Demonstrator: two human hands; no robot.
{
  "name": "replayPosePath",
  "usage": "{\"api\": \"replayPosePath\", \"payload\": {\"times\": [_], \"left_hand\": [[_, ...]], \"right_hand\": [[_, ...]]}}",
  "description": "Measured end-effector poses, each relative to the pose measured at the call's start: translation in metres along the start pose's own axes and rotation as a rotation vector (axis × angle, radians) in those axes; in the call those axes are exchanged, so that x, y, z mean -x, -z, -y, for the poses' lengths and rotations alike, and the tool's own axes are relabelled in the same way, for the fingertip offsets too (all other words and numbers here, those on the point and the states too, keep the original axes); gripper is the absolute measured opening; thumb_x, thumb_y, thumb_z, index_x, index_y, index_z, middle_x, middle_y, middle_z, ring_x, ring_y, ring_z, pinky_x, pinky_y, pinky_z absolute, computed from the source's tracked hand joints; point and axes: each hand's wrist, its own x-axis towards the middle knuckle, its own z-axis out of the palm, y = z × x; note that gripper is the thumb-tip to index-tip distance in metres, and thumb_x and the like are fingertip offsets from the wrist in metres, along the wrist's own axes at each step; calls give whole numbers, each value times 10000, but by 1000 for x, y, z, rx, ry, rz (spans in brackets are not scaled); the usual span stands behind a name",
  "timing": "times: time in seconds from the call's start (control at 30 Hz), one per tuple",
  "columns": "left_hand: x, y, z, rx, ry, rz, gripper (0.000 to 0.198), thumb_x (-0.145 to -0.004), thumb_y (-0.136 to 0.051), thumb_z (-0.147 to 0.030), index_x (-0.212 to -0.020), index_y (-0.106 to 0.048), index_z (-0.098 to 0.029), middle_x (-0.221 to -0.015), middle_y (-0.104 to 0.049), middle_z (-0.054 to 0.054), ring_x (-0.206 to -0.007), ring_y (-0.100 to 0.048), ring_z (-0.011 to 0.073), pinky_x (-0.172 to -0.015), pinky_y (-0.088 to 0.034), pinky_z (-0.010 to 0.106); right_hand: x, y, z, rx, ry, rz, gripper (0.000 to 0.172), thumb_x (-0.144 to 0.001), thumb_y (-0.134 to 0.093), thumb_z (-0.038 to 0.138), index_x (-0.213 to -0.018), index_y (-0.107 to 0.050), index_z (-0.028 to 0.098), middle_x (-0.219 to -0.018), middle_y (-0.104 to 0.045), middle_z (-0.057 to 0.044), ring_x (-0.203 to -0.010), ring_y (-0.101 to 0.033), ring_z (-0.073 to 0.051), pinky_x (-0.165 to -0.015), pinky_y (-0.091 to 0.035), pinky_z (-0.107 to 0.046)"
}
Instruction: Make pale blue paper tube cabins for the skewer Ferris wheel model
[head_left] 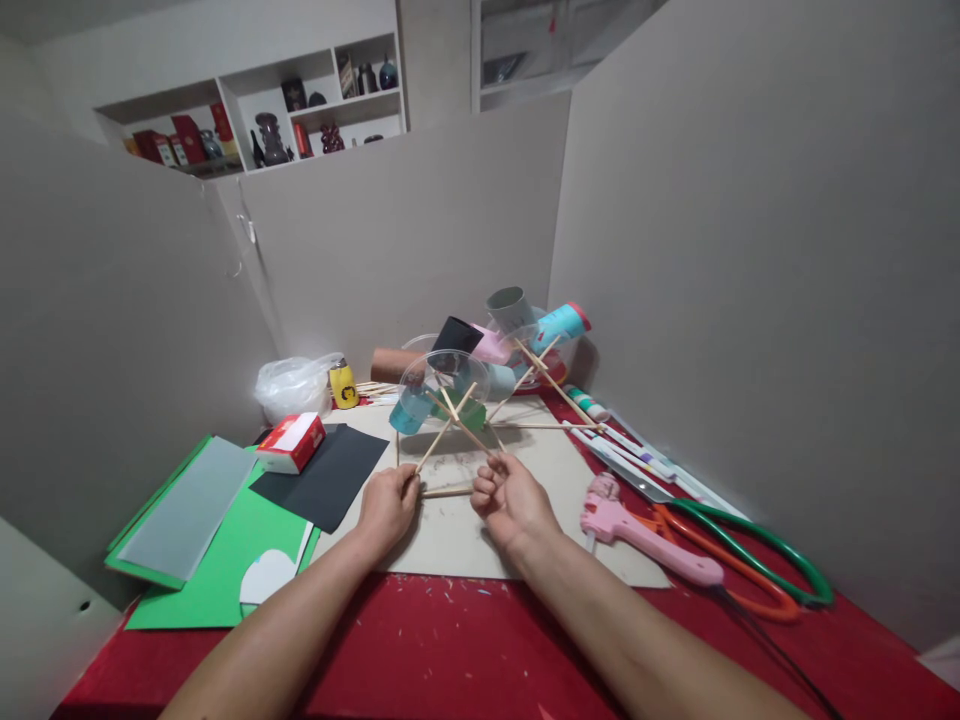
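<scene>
Two hands [390, 508], one pink glue gun [637, 535] and, overlap allowing, at least six tubes [394, 365] show.

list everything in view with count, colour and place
stick frame: one, tan, centre
paper tubes: several, mixed, centre back
discs: several, transparent, centre
board: one, beige, centre
table: one, red, foreground
glue gun: one, pink, right
scissors: count unclear, green-orange handles, right
rods: several, white, right
striped roll: one, green-white, back right
jar: one, yellow, back left
bag: one, whitish, back left
box: one, red-white, left
sheets: several, green, black and grey, left
cutout: one, white, front left
loose sticks: several, pale, back left
shelving: one, white, upper left
ornaments: several, mixed, upper left
panels: three, grey, background
cord: one, dark, front right
left hand: one, bare, gripping stick frame
right hand: one, bare, at stick frame
</scene>
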Motion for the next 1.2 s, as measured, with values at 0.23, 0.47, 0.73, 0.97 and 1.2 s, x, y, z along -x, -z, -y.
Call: {"api": "replayPosePath", "payload": {"times": [0.23, 0.47, 0.73, 0.97, 1.2], "left_hand": [[-1, 0, 0, 9, 28, 35, 201, -877, -509, -198, -905, -708, -207, -775, -688, 51, -742, -601, 175, -694, -394, 249], [-2, -1, 1, 18, 35, 39, 234, -882, -499, -220, -972, -714, -215, -784, -697, 62, -785, -617, 197, -733, -422, 272], [-1, 2, 1, -56, -10, 62, 223, -896, -479, -201, -860, -699, -203, -738, -674, 58, -722, -606, 185, -654, -370, 254], [-1, 2, 1, -92, -5, 76, 223, -891, -473, -190, -868, -695, -204, -773, -689, 70, -730, -614, 191, -656, -364, 261], [0, 4, 3, -108, 1, 110, 238, -897, -466, -213, -935, -701, -212, -830, -711, 73, -765, -634, 197, -671, -377, 257]], "right_hand": [[2, -4, 3, -37, -54, -37, 152, -875, -422, 238, -725, -417, 210, -457, -389, 87, -330, -323, -63, -321, -257, -145], [2, -3, 2, 3, 9, -34, 127, -813, -512, 256, -733, -422, 215, -460, -387, 90, -335, -324, -64, -329, -244, -150], [10, -8, 20, 28, 266, -62, 104, -736, -552, 239, -831, -522, 211, -502, -494, 76, -393, -414, -76, -350, -292, -157], [-12, -2, 37, 140, 376, -125, 95, -785, -548, 262, -859, -575, 209, -858, -649, -4, -733, -624, -112, -621, -520, -212], [-58, -20, 60, 307, 334, -225, 108, -831, -539, 333, -866, -575, 237, -836, -648, -17, -804, -634, -155, -727, -525, -285]]}}
